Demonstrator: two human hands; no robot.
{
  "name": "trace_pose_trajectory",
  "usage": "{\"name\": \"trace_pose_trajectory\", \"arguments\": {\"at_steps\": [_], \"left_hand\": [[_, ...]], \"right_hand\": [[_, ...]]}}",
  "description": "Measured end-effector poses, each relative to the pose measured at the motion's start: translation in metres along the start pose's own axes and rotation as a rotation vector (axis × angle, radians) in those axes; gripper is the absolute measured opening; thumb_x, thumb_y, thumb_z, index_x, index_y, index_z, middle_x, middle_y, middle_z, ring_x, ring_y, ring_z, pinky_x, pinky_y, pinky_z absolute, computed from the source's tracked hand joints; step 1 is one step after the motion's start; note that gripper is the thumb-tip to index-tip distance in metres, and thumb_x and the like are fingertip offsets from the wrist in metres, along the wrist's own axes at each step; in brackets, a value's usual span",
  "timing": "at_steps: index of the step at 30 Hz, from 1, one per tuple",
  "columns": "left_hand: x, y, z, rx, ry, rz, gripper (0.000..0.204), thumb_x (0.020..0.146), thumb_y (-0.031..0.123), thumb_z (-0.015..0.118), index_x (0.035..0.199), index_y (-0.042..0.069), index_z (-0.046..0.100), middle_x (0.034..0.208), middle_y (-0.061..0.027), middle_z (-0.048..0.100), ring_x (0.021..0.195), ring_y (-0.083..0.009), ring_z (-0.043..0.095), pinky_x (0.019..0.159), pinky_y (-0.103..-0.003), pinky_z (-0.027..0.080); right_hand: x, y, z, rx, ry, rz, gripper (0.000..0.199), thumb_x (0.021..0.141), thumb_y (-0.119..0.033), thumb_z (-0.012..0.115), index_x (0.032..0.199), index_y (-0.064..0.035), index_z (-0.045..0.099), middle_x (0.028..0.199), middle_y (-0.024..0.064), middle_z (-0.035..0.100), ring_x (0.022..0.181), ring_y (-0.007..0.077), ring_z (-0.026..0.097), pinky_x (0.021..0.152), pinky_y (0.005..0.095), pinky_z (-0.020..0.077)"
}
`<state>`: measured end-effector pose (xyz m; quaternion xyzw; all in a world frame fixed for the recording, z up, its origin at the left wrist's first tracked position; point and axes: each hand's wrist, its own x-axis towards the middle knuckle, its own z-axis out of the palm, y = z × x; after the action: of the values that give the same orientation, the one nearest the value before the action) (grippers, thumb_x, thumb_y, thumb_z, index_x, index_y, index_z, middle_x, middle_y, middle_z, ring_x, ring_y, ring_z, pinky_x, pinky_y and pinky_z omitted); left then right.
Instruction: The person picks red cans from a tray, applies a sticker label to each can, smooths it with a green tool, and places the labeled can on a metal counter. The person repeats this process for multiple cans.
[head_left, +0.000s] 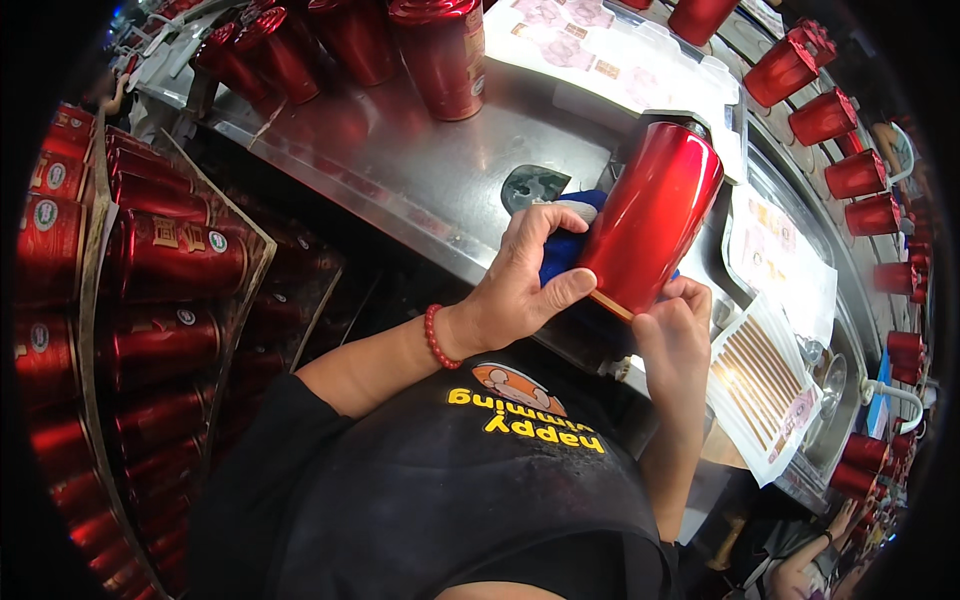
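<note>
A glossy red bottle-shaped container lies tilted in front of me, its near end toward my body. A narrow gold band runs along the edge of that near end. My left hand, with a red bead bracelet at the wrist, holds the container from the left, thumb against its near end. At the near right edge, by the gold band, my right hand grips with thumb and bent fingers. Blue cloth shows beneath the container; its far end meets a dark support.
Several red containers stand at the back of the metal table. A dark patterned piece lies on it. To the right are a sheet of gold strips and printed sheets. Racks of red containers fill the left side.
</note>
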<state>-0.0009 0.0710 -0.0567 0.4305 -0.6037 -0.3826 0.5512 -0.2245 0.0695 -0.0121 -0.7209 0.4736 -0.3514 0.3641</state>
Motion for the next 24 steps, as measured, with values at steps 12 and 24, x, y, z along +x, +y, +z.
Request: {"name": "trace_pose_trajectory", "arguments": {"at_steps": [12, 24], "left_hand": [[-0.007, 0.02, -0.012, 0.316, 0.066, 0.39, 0.02, 0.088, 0.012, 0.074, 0.104, 0.011, 0.062, 0.107, -0.0093, 0.069, 0.108, -0.0298, 0.054, 0.098, -0.042, 0.041], [0.009, 0.015, -0.013, 0.548, -0.223, 0.846, 0.024, 0.079, 0.013, 0.078, 0.101, 0.018, 0.069, 0.111, -0.0008, 0.069, 0.114, -0.0245, 0.05, 0.085, -0.04, 0.046]], "right_hand": [[-0.001, 0.002, 0.0, 0.02, 0.001, 0.018, 0.024, 0.09, -0.018, 0.076, 0.082, -0.0009, 0.061, 0.109, 0.0138, 0.047, 0.11, 0.026, 0.048, 0.095, 0.0367, 0.0412], [0.0, 0.013, -0.005, 0.012, -0.045, -0.049, 0.026, 0.091, -0.022, 0.075, 0.083, -0.0013, 0.06, 0.107, 0.0147, 0.048, 0.11, 0.0277, 0.047, 0.094, 0.0369, 0.0416]]}}
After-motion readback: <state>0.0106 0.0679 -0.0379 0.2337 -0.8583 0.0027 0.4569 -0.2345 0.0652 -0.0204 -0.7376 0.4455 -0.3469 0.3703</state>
